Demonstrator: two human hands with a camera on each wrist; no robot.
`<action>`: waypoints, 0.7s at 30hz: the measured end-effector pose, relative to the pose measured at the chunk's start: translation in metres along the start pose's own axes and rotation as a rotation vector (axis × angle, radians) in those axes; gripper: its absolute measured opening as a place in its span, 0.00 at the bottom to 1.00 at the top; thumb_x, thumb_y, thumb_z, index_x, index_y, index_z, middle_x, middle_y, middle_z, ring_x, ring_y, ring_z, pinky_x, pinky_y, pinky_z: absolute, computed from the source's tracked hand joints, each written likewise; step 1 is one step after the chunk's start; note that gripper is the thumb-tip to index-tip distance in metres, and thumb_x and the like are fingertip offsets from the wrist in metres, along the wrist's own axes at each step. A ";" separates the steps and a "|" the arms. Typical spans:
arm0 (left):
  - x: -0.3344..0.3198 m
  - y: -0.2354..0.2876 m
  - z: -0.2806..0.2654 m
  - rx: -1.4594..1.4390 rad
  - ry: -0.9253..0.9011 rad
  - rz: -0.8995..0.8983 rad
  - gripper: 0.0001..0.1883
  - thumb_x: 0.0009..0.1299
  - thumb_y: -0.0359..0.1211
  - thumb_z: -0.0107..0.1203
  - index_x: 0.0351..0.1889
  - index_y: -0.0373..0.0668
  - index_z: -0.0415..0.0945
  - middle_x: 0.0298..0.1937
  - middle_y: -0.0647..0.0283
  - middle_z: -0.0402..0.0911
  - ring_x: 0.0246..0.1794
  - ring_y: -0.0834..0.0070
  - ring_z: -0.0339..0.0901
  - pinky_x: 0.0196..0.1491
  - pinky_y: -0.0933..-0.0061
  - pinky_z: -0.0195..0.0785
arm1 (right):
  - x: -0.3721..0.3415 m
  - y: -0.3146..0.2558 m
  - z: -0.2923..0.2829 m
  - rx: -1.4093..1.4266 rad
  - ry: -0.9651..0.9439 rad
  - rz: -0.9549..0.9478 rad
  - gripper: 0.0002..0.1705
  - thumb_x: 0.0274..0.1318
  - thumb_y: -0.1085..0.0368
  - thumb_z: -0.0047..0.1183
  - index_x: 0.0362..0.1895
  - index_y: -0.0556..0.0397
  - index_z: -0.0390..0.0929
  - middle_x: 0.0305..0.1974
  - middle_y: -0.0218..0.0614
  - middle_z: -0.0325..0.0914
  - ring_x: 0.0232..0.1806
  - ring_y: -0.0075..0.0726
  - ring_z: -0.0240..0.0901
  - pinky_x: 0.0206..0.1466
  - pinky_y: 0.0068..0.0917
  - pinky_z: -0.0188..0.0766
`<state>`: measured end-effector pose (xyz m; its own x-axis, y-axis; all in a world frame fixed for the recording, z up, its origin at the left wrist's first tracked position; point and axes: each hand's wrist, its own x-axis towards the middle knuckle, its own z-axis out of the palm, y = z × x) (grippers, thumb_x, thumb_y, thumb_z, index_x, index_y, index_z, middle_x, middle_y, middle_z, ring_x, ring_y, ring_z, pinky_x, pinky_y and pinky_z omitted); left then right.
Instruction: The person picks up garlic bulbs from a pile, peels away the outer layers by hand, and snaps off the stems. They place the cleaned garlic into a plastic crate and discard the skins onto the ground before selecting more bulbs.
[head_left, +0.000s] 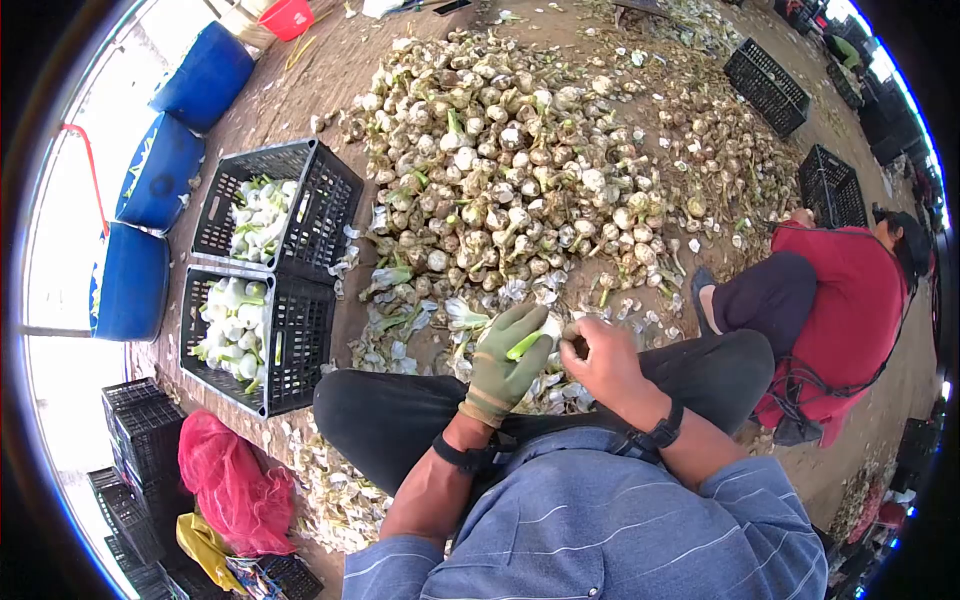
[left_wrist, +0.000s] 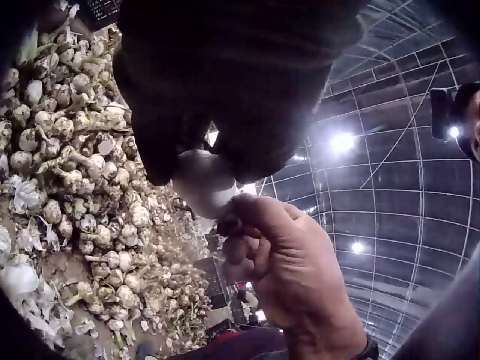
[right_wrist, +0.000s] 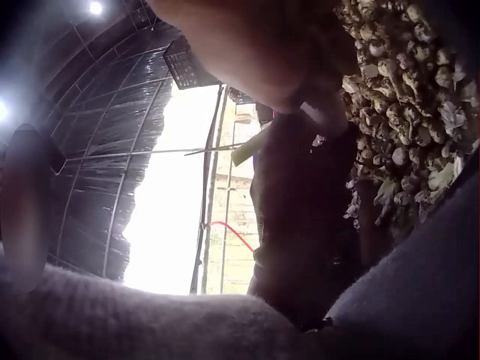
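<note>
We see the gloved left hand point(head_left: 501, 368) closed around a pale bulb point(left_wrist: 201, 185), its green stem point(head_left: 522, 347) showing between the fingers; the right hand point(head_left: 608, 362) curls its fingers just beside the bulb (whether they pinch anything, we cannot tell). We judge this peeling; the next move calls for light tugs against a firm left hold.

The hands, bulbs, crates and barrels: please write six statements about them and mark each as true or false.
1. The left hand wears a glove. True.
2. The right hand wears a glove. False: it is bare.
3. The left hand holds a white bulb. True.
4. The heap of bulbs lies inside a crate. False: it lies on the ground.
5. Two crates beside the heap hold white bulbs. True.
6. The barrels are yellow. False: they are blue.
</note>
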<state>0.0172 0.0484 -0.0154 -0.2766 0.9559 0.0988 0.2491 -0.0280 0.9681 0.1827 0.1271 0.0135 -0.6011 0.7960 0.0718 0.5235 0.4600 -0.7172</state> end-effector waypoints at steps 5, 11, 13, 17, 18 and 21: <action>-0.001 -0.011 0.001 -0.127 -0.015 -0.062 0.20 0.65 0.28 0.57 0.57 0.35 0.78 0.60 0.48 0.77 0.61 0.57 0.74 0.62 0.64 0.66 | 0.005 0.008 0.006 0.012 0.043 0.069 0.07 0.49 0.68 0.60 0.31 0.57 0.76 0.27 0.46 0.79 0.28 0.50 0.79 0.32 0.38 0.74; -0.002 -0.018 0.001 -0.597 -0.045 -0.308 0.18 0.63 0.23 0.53 0.52 0.35 0.80 0.58 0.49 0.79 0.58 0.60 0.77 0.60 0.67 0.69 | 0.015 0.033 0.001 0.202 0.157 0.229 0.04 0.51 0.72 0.58 0.31 0.59 0.77 0.24 0.40 0.78 0.25 0.36 0.77 0.30 0.33 0.72; -0.003 -0.035 0.003 -0.590 -0.067 -0.225 0.16 0.63 0.21 0.52 0.48 0.35 0.82 0.56 0.48 0.80 0.57 0.61 0.78 0.58 0.68 0.72 | 0.018 0.046 0.001 0.282 0.250 0.256 0.04 0.52 0.72 0.58 0.30 0.59 0.76 0.22 0.36 0.77 0.23 0.29 0.75 0.28 0.31 0.71; 0.001 -0.023 -0.009 -0.058 -0.002 0.106 0.11 0.61 0.19 0.52 0.37 0.34 0.83 0.51 0.49 0.82 0.52 0.62 0.81 0.52 0.65 0.77 | 0.015 0.060 0.001 0.747 0.249 0.393 0.08 0.54 0.74 0.58 0.37 0.58 0.74 0.27 0.33 0.76 0.23 0.20 0.71 0.28 0.26 0.71; -0.001 -0.016 -0.007 -0.130 0.057 -0.005 0.10 0.60 0.19 0.54 0.38 0.34 0.83 0.49 0.49 0.83 0.51 0.61 0.82 0.52 0.65 0.77 | 0.013 0.070 -0.003 0.698 0.248 0.453 0.14 0.55 0.71 0.58 0.46 0.59 0.73 0.32 0.37 0.80 0.27 0.24 0.76 0.34 0.26 0.75; 0.000 -0.026 -0.010 -0.912 0.146 -0.367 0.15 0.59 0.19 0.58 0.45 0.34 0.81 0.45 0.55 0.86 0.46 0.63 0.84 0.49 0.67 0.78 | 0.012 0.076 -0.011 0.340 -0.135 0.377 0.21 0.57 0.64 0.58 0.53 0.59 0.73 0.40 0.44 0.83 0.35 0.36 0.81 0.42 0.32 0.78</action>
<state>0.0018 0.0459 -0.0379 -0.3206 0.9065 -0.2747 -0.6671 -0.0102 0.7449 0.2220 0.1756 -0.0328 -0.4929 0.8135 -0.3087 0.5061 -0.0205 -0.8622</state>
